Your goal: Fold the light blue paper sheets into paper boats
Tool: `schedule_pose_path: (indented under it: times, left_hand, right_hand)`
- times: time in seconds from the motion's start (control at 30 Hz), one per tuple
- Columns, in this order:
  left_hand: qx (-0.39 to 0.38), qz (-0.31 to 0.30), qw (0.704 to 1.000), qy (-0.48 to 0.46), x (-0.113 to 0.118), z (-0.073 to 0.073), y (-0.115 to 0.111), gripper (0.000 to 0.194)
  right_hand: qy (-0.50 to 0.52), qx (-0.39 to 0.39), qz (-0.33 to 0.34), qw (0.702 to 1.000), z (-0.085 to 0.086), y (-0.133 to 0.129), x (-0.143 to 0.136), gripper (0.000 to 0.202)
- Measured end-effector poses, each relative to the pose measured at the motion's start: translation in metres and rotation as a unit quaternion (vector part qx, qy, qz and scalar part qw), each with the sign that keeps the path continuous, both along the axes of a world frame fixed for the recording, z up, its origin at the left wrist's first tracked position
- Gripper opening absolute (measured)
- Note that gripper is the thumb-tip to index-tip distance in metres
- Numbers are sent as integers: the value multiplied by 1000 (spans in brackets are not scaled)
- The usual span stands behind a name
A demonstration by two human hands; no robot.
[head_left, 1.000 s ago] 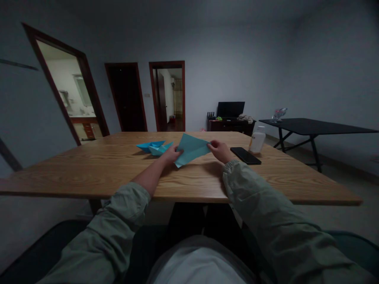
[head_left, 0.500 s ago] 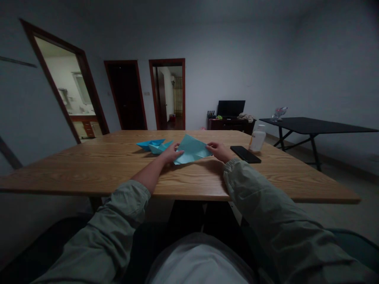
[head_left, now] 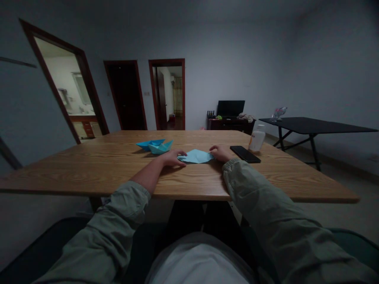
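Observation:
A light blue sheet of paper [head_left: 196, 156] with crease marks lies low over the wooden table [head_left: 124, 165], between my two hands. My left hand [head_left: 174, 158] grips its left corner, thumb on the near side and fingers behind. At the opposite corner, my right hand [head_left: 219, 153] pinches the edge between thumb and fingers. Just beyond my left hand stand two folded paper boats, a light blue one [head_left: 160, 147] in front and a deeper blue one [head_left: 147, 145] partly behind it.
To the right of my right hand lies a black phone [head_left: 245, 154], with a white bottle [head_left: 257, 139] upright behind it. A black folding table [head_left: 316, 125] stands farther right. A cabinet with a screen [head_left: 231, 108] is against the back wall.
The paper has come down from a tilted, raised position to lie nearly flat. Both hands stay at its two side corners, the left one slightly lower and farther right.

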State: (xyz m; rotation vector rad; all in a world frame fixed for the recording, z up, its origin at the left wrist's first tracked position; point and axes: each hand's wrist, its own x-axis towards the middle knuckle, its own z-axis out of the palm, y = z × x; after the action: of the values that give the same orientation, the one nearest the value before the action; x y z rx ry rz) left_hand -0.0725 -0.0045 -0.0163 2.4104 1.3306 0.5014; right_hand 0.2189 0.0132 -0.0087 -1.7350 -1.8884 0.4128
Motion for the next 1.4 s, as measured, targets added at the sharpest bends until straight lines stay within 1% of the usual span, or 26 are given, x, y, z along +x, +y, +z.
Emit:
schedule_pose_path:
  times: [0.13,0.27,0.37,0.5,0.6,0.7,0.83,0.9,1.0,1.17,1.23,1.3,1.4]
  left_hand:
    - [16,3,1000,4,0,0,1,51]
    - [30,11,999,9,0,1,2,38]
    - [49,27,998,2,1,2,2,33]
    - [63,51,997,3,1,3,5,34]
    - [74,67,995,2,0,3,6,32]
    - [90,70,993,12,-1,3,6,30]
    - [113,70,991,16,-1,4,4,29]
    - [120,68,990,14,-2,4,4,26]
    - [112,59,992,7,-3,5,4,24]
    - [39,50,998,24,-7,4,5,29]
    - [26,50,998,23,-8,4,6,29]
    - [38,52,998,16,-8,3,6,29]
    - [75,60,995,-14,-9,4,6,30]
  right_hand:
    - [-28,-12,35,999,-1,3,1,23]
    - [-52,-14,33,998,-4,5,2,23]
    - [-78,-8,52,996,-4,4,2,32]
    - [-93,-18,119,988,-1,1,2,51]
    - [-106,-2,169,980,0,-3,0,51]
    - [-123,5,186,975,0,-7,-2,48]
    - [-131,9,183,974,0,-10,-2,29]
    - [-128,12,173,977,1,-10,-1,25]
    - [-131,6,152,980,2,-10,-1,24]
    - [-125,-7,141,982,4,-11,-1,24]
    - [-126,-7,138,982,4,-10,-2,23]
    - [-121,1,137,983,3,-7,-1,22]
    - [-105,33,135,985,1,-4,0,21]
